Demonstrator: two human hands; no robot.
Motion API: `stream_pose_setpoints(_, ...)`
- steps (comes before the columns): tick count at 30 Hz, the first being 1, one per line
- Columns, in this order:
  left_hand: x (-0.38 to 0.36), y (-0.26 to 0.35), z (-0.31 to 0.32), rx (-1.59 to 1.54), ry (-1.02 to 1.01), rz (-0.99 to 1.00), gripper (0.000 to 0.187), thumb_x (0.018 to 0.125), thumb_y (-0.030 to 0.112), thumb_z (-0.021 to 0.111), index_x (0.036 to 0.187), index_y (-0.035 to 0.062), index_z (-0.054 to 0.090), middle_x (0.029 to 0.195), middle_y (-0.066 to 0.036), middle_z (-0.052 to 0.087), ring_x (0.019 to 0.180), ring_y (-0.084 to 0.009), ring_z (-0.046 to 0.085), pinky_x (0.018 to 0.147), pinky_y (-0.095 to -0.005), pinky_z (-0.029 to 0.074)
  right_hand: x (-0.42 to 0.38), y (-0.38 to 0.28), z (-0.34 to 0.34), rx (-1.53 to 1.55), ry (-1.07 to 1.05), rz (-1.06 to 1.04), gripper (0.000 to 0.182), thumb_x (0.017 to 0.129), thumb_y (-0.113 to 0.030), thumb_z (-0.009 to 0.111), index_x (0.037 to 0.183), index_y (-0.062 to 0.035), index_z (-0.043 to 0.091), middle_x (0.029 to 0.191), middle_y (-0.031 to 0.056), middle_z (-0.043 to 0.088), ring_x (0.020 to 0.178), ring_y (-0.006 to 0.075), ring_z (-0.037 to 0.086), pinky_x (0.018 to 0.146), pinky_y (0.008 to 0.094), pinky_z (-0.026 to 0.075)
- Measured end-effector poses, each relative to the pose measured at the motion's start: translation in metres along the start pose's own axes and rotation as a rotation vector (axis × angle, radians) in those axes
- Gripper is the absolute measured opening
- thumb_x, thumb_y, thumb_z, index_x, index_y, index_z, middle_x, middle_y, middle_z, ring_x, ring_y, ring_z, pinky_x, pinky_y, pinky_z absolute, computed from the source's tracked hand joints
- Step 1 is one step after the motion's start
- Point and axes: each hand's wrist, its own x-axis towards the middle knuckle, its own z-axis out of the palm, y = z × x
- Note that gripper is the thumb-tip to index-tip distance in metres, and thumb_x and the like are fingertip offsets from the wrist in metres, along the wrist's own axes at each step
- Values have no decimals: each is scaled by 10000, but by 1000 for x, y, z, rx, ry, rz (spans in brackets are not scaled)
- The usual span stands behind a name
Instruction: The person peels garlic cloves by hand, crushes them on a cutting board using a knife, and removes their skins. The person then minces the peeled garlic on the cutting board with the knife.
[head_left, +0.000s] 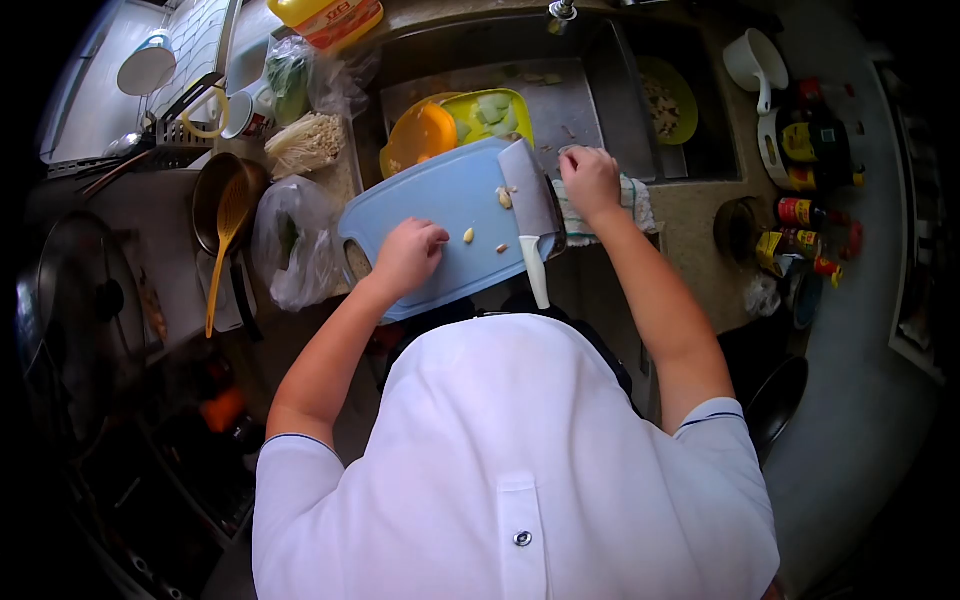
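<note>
A light blue cutting board [450,205] lies across the sink's front edge, and a cleaver [528,190] with a white handle rests along its right side. On the board are a peeled garlic clove [468,236], a small brownish piece [502,248] and some garlic [505,197] beside the blade. My left hand [412,250] is over the board's left part, fingers curled together; anything inside is hidden. Right of the cleaver, above a striped cloth [640,203], my right hand [590,182] is closed in a pinch. What it holds, if anything, is too small to name.
Behind the board, the sink [570,95] holds an orange bowl [437,128] and a green container [525,118] with pale cut vegetable. Enoki mushrooms [305,143], a bagged vegetable [292,240] and a pan [205,200] with a yellow skimmer [232,215] stand left. Sauce bottles [800,212] stand right.
</note>
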Motion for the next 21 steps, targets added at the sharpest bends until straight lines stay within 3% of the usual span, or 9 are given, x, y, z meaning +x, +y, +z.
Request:
stream_pose_setpoints(4, 2, 8, 17, 2, 190, 98, 143, 762, 109, 767, 890, 66, 721, 953, -96, 663, 949, -308, 612, 839, -430, 507, -16, -6, 12, 25, 84, -155, 118, 850, -84, 675, 934, -40, 745, 959, 147, 709, 923, 358, 656, 892, 452, 510)
stream_pose_setpoints(7, 20, 31, 31, 72, 255, 170, 146, 767, 126, 780, 892, 75, 725, 1007, -85, 664, 963, -301, 606, 854, -430, 503, -26, -12, 14, 3, 30, -97, 110, 843, -97, 680, 921, -55, 746, 972, 140, 694, 942, 350, 648, 854, 469, 515)
stream_pose_setpoints(10, 33, 39, 58, 61, 215, 275, 161, 747, 166, 801, 866, 91, 724, 961, -81, 651, 936, -292, 598, 838, -425, 483, -34, -18, 11, 114, 67, -58, 102, 839, -95, 683, 918, -48, 727, 939, 136, 681, 932, 357, 644, 833, 467, 521)
stream_pose_setpoints(12, 35, 38, 64, 93, 276, 311, 139, 741, 174, 798, 784, 97, 690, 908, -78, 618, 904, -288, 579, 838, -406, 462, -40, -26, 3, 184, -47, 12, 96, 827, -98, 694, 904, -44, 712, 915, 137, 669, 932, 360, 642, 819, 462, 529)
stream_pose_setpoints(16, 35, 34, 61, 124, 364, 171, 145, 742, 170, 792, 760, 88, 673, 906, -82, 618, 908, -290, 578, 828, -410, 454, -51, -47, 12, 258, -104, -166, 118, 776, -113, 739, 878, -63, 708, 908, 130, 635, 914, 345, 637, 803, 452, 532)
stream_pose_setpoints(21, 48, 31, 55, 43, 481, 43, 168, 735, 183, 793, 853, 82, 732, 962, -103, 645, 946, -317, 588, 850, -431, 455, -49, -71, 36, 171, -81, -197, 101, 769, -96, 745, 856, -56, 715, 881, 109, 612, 910, 327, 624, 789, 435, 525)
